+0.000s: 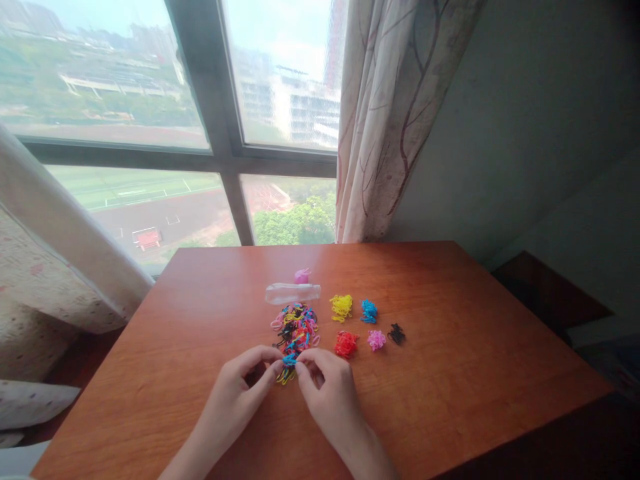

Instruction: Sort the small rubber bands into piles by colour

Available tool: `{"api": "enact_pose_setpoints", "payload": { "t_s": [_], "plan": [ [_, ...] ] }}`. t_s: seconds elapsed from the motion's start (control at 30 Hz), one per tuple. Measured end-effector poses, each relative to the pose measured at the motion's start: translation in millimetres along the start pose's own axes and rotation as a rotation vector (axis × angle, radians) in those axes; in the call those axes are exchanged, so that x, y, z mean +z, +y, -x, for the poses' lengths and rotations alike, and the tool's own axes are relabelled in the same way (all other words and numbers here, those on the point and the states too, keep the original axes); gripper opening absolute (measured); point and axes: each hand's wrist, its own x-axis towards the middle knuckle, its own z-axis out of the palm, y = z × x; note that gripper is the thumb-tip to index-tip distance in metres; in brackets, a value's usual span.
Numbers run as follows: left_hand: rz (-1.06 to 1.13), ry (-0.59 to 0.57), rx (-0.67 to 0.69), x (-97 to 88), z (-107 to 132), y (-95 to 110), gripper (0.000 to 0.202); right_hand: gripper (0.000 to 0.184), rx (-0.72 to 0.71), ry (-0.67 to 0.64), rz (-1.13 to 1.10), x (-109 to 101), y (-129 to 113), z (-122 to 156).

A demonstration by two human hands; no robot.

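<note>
"How far have we got?"

"We see five small single-colour piles of thin, stringy bands on the glossy reddish-brown wooden table (pixel 215 293): a yellow pile (pixel 341 307), a bright blue pile (pixel 369 311), a red pile (pixel 346 344), a pink pile (pixel 377 340) and a small black pile (pixel 397 333). We'd count those as separated."

"And what is left?"

"The tangled multicoloured heap of bands (pixel 299 327), left of the red pile, with a clear plastic bottle (pixel 293 293) lying just beyond it. We'd judge a good share is unsorted."

"Our grip?"

"Narrow: our bare left hand (pixel 246 379) and bare right hand (pixel 330 378) pinch blue looped bands (pixel 289 361) between them, over the heap's near edge. We can't tell how many."
</note>
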Motion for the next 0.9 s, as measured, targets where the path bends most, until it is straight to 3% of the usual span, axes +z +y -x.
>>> {"api": "enact_pose_setpoints", "payload": {
  "t_s": [0.2,0.37,0.63,0.77,0.9],
  "plan": [
    [-0.150,0.022,0.084,5.7,-4,2,0.026,0.014,0.059,0.035,0.039,-25,15,24],
    [-0.348,-0.057,0.289,19.8,-21,25,0.022,0.016,0.074,0.077,0.112,-44,37,43],
    [-0.722,-0.216,0.372,70.1,-86,79,0.019,0.016,0.055,0.077,0.094,-51,46,52],
    [-0.794,-0.248,0.373,96.7,-116,83,0.020,0.015,0.073,0.074,0.080,-53,43,53],
    [-0.850,-0.278,0.367,111.6,-128,83,0.018,0.015,0.080,0.087,0.072,-56,42,52]
  ]
}}
